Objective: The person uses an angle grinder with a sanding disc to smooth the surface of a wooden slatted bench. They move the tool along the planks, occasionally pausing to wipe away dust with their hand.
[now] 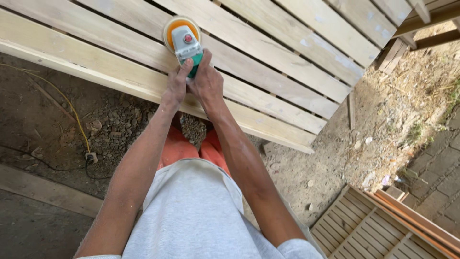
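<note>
A hand-held sander with a grey and green body, a red button and a round orange pad rests flat on a pale wooden slat of a slatted panel. My left hand grips the left side of the sander's green handle. From the right, my right hand wraps the same handle. Both arms reach forward over the panel's near edge.
Below the panel is bare dirt with gravel. A yellow cord and a dark cable run to a plug at the left. A second slatted wooden frame lies at the lower right. Paving stones are at the right edge.
</note>
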